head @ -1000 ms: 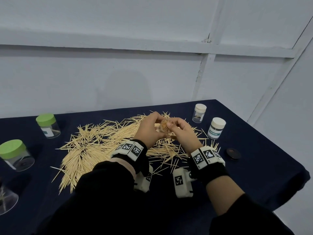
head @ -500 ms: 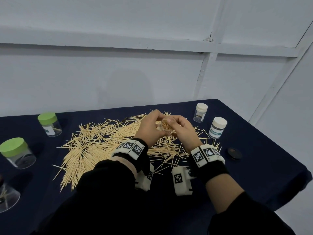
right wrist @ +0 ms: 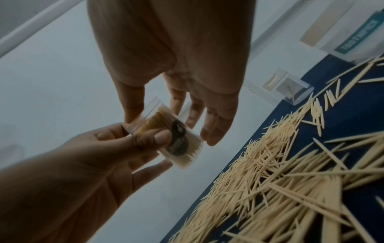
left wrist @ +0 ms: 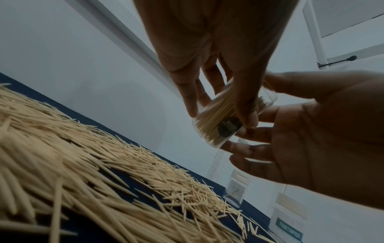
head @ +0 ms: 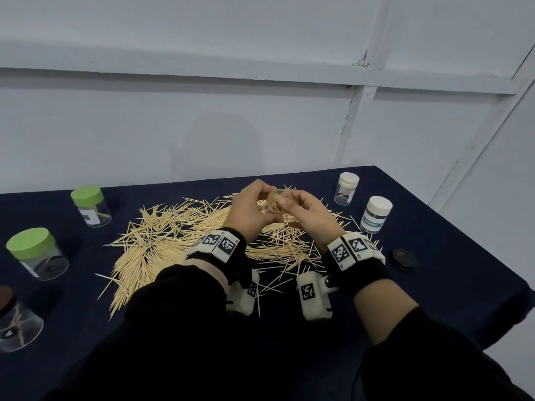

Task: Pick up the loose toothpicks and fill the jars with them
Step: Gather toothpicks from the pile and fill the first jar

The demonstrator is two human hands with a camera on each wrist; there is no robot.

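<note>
A small clear jar [head: 275, 201] packed with toothpicks is held in the air over the pile of loose toothpicks [head: 173, 235], its open mouth tilted toward me. My left hand [head: 246, 209] grips the jar's body between thumb and fingers. That grip shows in the left wrist view, left hand [left wrist: 220, 113] on jar [left wrist: 209, 131], and in the right wrist view, left hand [right wrist: 133, 141] on jar [right wrist: 182, 148]. My right hand [head: 309, 218] lies against the jar with fairly straight fingers, one fingertip at the mouth, also seen as right hand [left wrist: 259, 136] and right hand [right wrist: 193, 115].
Two green-lidded jars [head: 88, 204] [head: 34, 250] and a clear jar [head: 14, 322] stand at the left of the dark blue table [head: 448, 285]. Two white-lidded jars [head: 347, 188] [head: 376, 214] and a loose dark lid [head: 404, 257] are at the right. A white wall is close behind.
Both hands stay together at the jar, which sits slightly higher in the view than a second ago. The grip looks the same.
</note>
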